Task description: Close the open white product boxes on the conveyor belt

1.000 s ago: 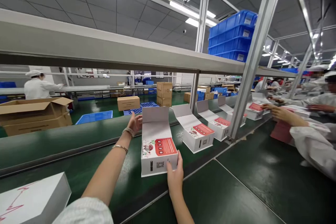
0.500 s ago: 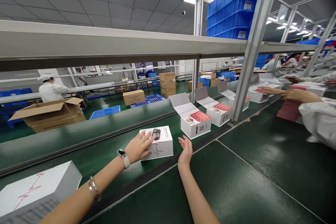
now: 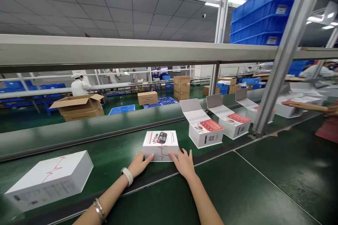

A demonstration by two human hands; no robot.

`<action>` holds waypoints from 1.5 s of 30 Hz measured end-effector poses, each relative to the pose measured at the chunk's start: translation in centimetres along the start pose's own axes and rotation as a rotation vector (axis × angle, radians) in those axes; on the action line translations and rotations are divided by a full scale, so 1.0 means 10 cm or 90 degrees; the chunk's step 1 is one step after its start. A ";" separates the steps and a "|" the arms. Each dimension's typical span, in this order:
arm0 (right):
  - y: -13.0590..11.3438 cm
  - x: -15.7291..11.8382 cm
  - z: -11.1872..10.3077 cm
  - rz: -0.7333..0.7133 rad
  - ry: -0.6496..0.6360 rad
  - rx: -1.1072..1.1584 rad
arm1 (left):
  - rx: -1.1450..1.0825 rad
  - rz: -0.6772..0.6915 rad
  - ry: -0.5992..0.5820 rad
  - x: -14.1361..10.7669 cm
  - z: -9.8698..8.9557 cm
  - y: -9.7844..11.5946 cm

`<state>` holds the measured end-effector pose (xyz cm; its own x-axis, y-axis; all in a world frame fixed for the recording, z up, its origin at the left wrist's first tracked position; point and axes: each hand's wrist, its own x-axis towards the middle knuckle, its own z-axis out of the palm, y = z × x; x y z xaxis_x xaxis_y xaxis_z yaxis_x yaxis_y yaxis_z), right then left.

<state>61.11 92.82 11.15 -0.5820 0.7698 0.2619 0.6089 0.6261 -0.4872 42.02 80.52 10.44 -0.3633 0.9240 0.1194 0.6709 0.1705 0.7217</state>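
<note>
A white box (image 3: 160, 145) sat shut on the green belt (image 3: 114, 153). The left hand (image 3: 139, 165), thumb and fingers spread, touched its seven o'clock corner; the right hand (image 3: 184, 164), spread too, touched its five o'clock corner. An open box (image 3: 206, 133) stood at two o'clock.

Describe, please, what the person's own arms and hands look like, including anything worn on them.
Both hands are without gloves. The left hand has a pale strap around its wrist, and a shiny, silver-coloured bracelet sits farther up that forearm. The right hand shows nothing worn on its wrist. No sleeve shows on either forearm.
</note>
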 end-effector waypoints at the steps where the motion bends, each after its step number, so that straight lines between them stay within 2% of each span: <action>1: -0.03 -0.02 0.02 -0.001 -0.015 -0.040 | 0.023 -0.008 -0.001 -0.02 -0.02 -0.02; 6: -0.13 -0.07 0.16 -0.013 -0.071 -0.188 | 0.180 -0.047 -0.016 -0.14 -0.09 -0.21; 9: -0.16 -0.09 0.20 -0.035 -0.081 -0.197 | 0.228 -0.050 -0.007 -0.22 -0.20 -0.26; 10: -0.17 -0.09 0.19 -0.040 -0.065 -0.178 | 0.242 -0.059 0.008 -0.25 -0.26 -0.25; 12: -0.21 -0.10 0.14 -0.063 0.024 -0.120 | 0.256 -0.084 0.069 -0.31 -0.40 -0.21; 14: -0.28 -0.09 0.10 -0.142 0.143 -0.082 | 0.279 -0.025 0.166 -0.37 -0.54 -0.17; 16: -0.36 -0.09 0.08 -0.255 0.204 -0.086 | 0.342 0.125 0.220 -0.43 -0.65 -0.16; 18: -0.44 -0.10 0.13 -0.321 0.201 -0.101 | 0.398 0.246 0.208 -0.48 -0.70 -0.19; 20: -0.52 -0.12 0.20 -0.322 0.193 -0.102 | 0.408 0.262 0.186 -0.52 -0.72 -0.25; 24: -0.67 -0.20 0.36 -0.278 0.187 -0.069 | 0.340 0.223 0.202 -0.61 -0.71 -0.39; 27: -0.79 -0.29 0.43 -0.227 0.133 -0.018 | 0.205 0.178 0.172 -0.70 -0.72 -0.45; 30: -0.89 -0.39 0.52 -0.107 0.042 0.072 | 0.002 0.075 0.128 -0.78 -0.70 -0.48; 32: -0.94 -0.43 0.58 -0.037 0.005 0.115 | -0.082 -0.008 0.139 -0.82 -0.68 -0.46; 34: -0.98 -0.44 0.63 -0.011 -0.011 0.106 | -0.045 -0.077 0.166 -0.86 -0.69 -0.43; 37: -1.08 -0.43 0.61 -0.014 -0.018 0.060 | 0.088 -0.135 0.189 -0.93 -0.77 -0.35; 41: -1.34 -0.37 0.43 -0.017 -0.014 -0.020 | 0.164 -0.175 0.220 -1.04 -1.01 -0.28; 45: -1.69 -0.23 0.25 -0.027 -0.045 -0.118 | 0.206 -0.212 0.235 -1.07 -1.31 -0.30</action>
<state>50.77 80.19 16.67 -0.6414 0.7362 0.2160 0.6686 0.6744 -0.3133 35.42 65.67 15.89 -0.7499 0.6324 0.1944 0.6247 0.5801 0.5228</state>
